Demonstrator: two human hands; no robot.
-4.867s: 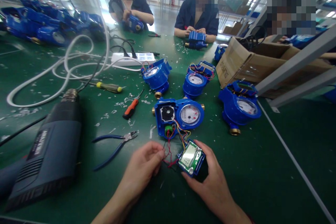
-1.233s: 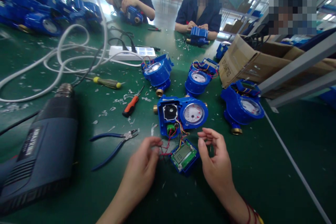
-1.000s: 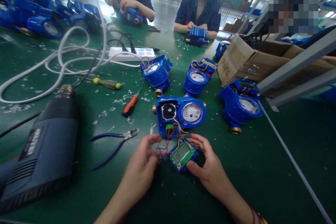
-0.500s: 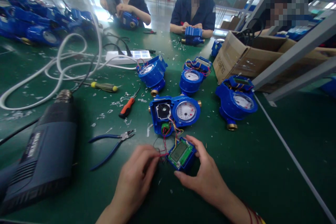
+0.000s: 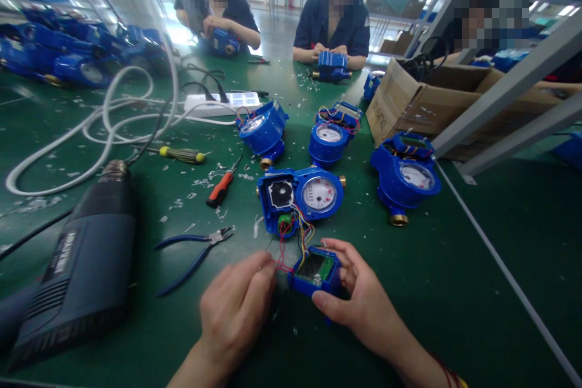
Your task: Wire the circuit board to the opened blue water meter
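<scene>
1. Opened blue meter [image 5: 296,188] lies mid-bench, face up; round dial [image 5: 319,195] at right, open compartment [image 5: 267,212] at left.
2. Compartment contents: black part with pale edging [image 5: 280,193]; below it, green cylinder [image 5: 285,222]. Red wires [image 5: 282,248] and a multicoloured bundle [image 5: 305,232] run out over the near edge.
3. Display module [image 5: 313,271]: blue frame holding a green board and a dark-looking screen. Sits just in front of the meter, tilted, joined to it by wires.
4. Right hand [image 5: 359,303]: partly open, curved round the module's right side, thumb at near edge, fingers at far edge; grips it.
5. Left hand [image 5: 239,300]: fingers closed together, red wires pinched at the tips; exact grip hidden by the knuckles.
6. Cardboard box [image 5: 404,109], open-topped, right rear: black cable [image 5: 422,60] coiled at its left end; deeper contents cannot be made out.
7. Right rear meter [image 5: 404,176]: board and wires visible in its upper housing.
8. Power strip [image 5: 218,107]: two black plugs seated. Pliers [image 5: 200,248], jaws apart, lie beside heat gun [image 5: 86,248].
</scene>
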